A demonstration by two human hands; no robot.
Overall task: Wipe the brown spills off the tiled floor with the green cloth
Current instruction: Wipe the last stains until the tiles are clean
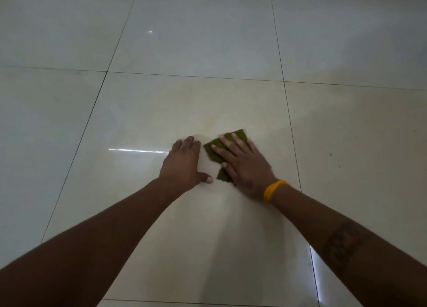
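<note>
Centre tile, near me: right hand (242, 165) flat, fingers spread, pressing green cloth (213, 150) onto tiled floor (138, 112). Left hand (183, 163) just left of cloth, palm down, open on bare tile, holding nothing. I see yellow band (273, 189) on right wrist.

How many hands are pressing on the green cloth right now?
1. The right hand, with a yellow wristband, lies flat on the folded green cloth. The left hand rests on the bare glossy tiled floor beside the cloth, not on it.
</note>
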